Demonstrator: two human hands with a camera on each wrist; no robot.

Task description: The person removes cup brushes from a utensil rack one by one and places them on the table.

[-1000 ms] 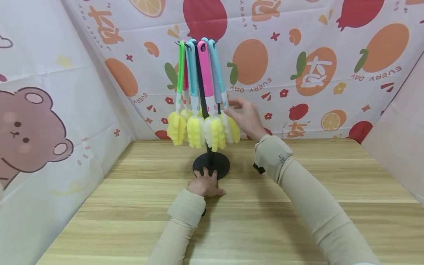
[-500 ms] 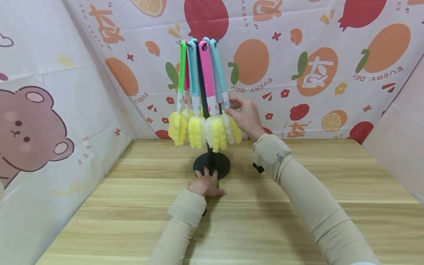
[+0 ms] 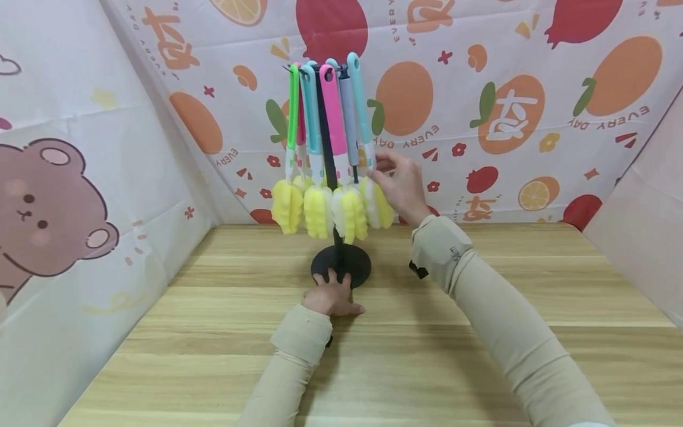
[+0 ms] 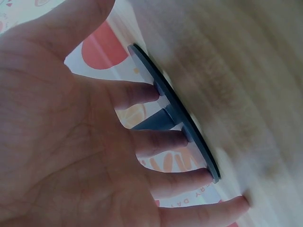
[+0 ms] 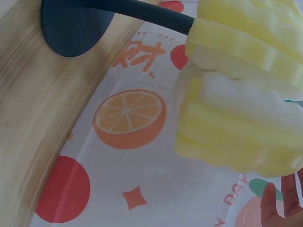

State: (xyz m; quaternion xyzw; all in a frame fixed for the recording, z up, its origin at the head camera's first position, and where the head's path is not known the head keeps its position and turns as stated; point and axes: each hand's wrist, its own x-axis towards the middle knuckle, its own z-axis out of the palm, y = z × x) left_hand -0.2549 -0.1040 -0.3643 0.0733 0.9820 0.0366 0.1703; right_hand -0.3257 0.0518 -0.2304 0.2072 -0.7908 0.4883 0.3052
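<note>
A black stand [image 3: 358,259] with a round base bears several sponge brushes with yellow-and-white heads, hung by their handles from hooks. My left hand [image 3: 331,298] rests spread on the near side of the base; in the left wrist view its straight fingertips press the black disc [image 4: 177,106]. My right hand [image 3: 402,185] pinches the white neck of a light-blue-handled sponge brush [image 3: 361,101] at the right side. That brush's handle top stands off the hooks, above the others. In the right wrist view two sponge heads [image 5: 236,135] hide most of the right hand [image 5: 284,208].
Pink [image 3: 333,112], green [image 3: 293,110] and blue [image 3: 311,112] handled brushes hang close together, beside a grey-blue rod [image 3: 348,118]. Below lies a wood-grain table [image 3: 213,332]. A fruit-print cloth [image 3: 459,35] backs it, and a bear-print cloth [image 3: 64,178] stands at left.
My right hand has shifted slightly right with the blue brush, whose handle has come up off its hook and away from the grey-blue rod. The left hand stays on the base.
</note>
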